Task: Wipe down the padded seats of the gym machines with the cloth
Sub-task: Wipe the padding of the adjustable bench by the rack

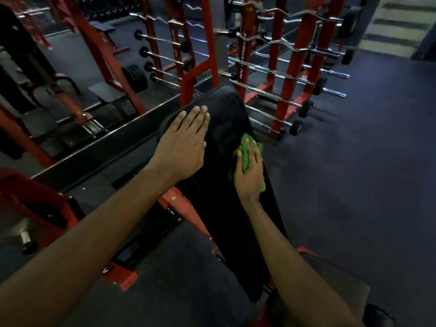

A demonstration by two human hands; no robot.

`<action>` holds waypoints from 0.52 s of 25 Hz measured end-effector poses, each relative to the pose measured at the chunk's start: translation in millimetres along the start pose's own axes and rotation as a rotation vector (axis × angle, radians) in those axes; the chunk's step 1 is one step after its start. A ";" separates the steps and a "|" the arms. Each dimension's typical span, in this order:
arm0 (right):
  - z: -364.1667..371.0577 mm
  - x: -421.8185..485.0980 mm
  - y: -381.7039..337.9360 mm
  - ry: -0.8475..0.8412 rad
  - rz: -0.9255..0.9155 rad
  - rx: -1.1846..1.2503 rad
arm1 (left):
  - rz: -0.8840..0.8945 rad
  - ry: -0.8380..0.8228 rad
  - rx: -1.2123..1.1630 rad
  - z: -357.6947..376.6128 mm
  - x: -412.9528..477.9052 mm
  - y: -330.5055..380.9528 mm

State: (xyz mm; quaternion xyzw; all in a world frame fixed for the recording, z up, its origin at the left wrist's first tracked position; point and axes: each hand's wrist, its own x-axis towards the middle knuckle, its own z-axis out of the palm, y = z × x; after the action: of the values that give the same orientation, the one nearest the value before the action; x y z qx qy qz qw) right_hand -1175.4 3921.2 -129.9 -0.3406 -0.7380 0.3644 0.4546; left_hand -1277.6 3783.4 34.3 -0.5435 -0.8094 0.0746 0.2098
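Note:
A long black padded bench pad (226,204) runs away from me down the middle of the view, on a red frame. My left hand (184,145) lies flat with straight fingers on the pad's upper left edge. My right hand (250,168) presses a crumpled green cloth (245,156) against the pad's right side, with the fingers spread over the cloth. Most of the cloth is hidden under that hand.
A red rack (292,67) holding several chrome barbells stands just beyond the pad to the right. Red machine frames (103,55) and a mirror line the left. A second dark pad (335,282) sits near my right forearm. Dark rubber floor (365,161) spreads to the right.

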 end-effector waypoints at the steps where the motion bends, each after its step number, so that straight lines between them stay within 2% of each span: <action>1: -3.9 -3.8 5.6 0.020 0.083 0.018 | -0.002 0.005 -0.001 0.3 -2.3 -1.0; 3: -3.9 0.8 4.1 0.048 0.198 0.047 | -0.028 0.034 0.001 2.4 -10.3 -2.2; 5: -1.7 16.1 -10.7 0.071 0.201 0.063 | -0.077 0.062 -0.019 4.9 -22.5 -3.1; 11: -2.7 79.3 -75.2 0.019 -0.035 0.075 | -0.104 0.098 -0.101 8.8 -41.1 -9.4; 13: 3.4 87.2 -102.1 -0.018 -0.184 0.035 | -0.102 0.092 -0.119 9.2 -42.4 -10.6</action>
State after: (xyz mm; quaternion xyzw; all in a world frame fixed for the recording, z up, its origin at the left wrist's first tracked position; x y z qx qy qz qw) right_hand -1227.0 3941.8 -7.7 -0.2598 -0.7637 0.3370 0.4856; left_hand -1276.8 3741.5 18.7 -0.5159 -0.8285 -0.0093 0.2176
